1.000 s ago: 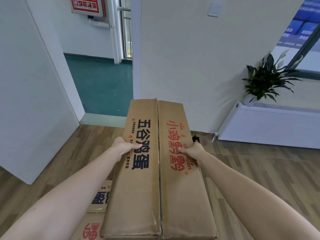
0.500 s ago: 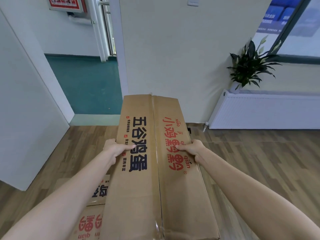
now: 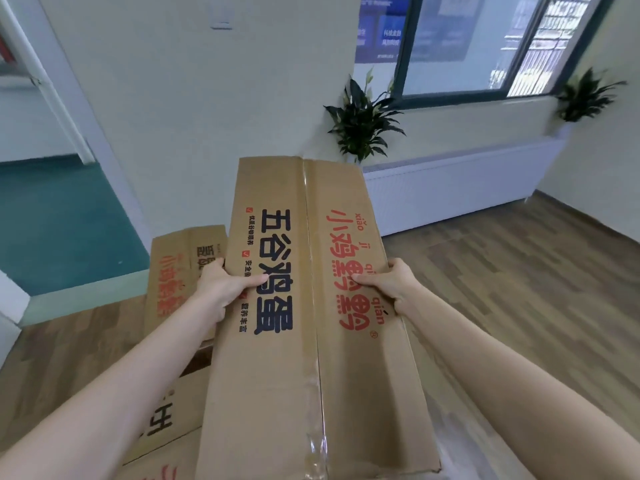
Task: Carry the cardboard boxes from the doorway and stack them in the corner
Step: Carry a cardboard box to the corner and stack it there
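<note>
I hold a long brown cardboard box (image 3: 304, 375) with black and red printed characters and a taped seam, lifted in front of me. My left hand (image 3: 221, 289) grips its left edge with the thumb on top. My right hand (image 3: 388, 285) grips its right edge the same way. Below and to the left, another printed cardboard box (image 3: 176, 271) stands near the doorway. Parts of more boxes (image 3: 166, 417) show under my left forearm.
An open doorway with teal floor (image 3: 62, 223) lies at the left. A white radiator cover (image 3: 457, 181) runs along the far wall under a window, with a potted plant (image 3: 363, 123) at its left end and another plant (image 3: 585, 98) in the right corner. Wooden floor (image 3: 519, 289) spreads to the right.
The view has swung to the right, away from the doorway and toward the window corner. The box stays gripped in both hands and sits slightly higher.
</note>
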